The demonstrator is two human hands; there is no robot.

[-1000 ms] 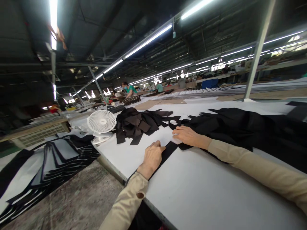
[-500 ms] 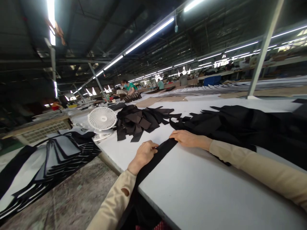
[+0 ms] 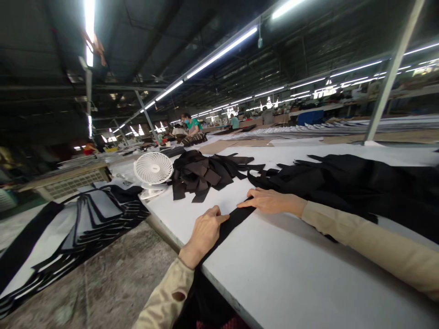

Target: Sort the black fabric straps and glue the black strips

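A black fabric strip [image 3: 236,222] lies slantwise on the white tabletop, its near part running toward the table's edge. My left hand [image 3: 205,231] is on its near left side, one finger pointing along the strip and the others curled against the cloth, partly hidden. At the strip's far end rests my right hand [image 3: 270,200], with fingers stretched out and apart, pressing on the fabric. Just beyond my right hand spreads a large heap of black fabric pieces [image 3: 346,183]. A smaller pile of dark strips [image 3: 206,172] lies further back, left of that heap.
A small white fan [image 3: 152,169] stands at the table's left corner. Layered black and white pieces [image 3: 99,224] lie on a lower surface at left. A slanted metal post [image 3: 394,75] rises behind the table [image 3: 295,269]. A person in green [image 3: 194,125] works farther back.
My right hand has gone from a pinch at the strip's end to flatter, spread fingers on it. My left hand has shifted slightly, one finger now straighter. The view has turned slightly left.
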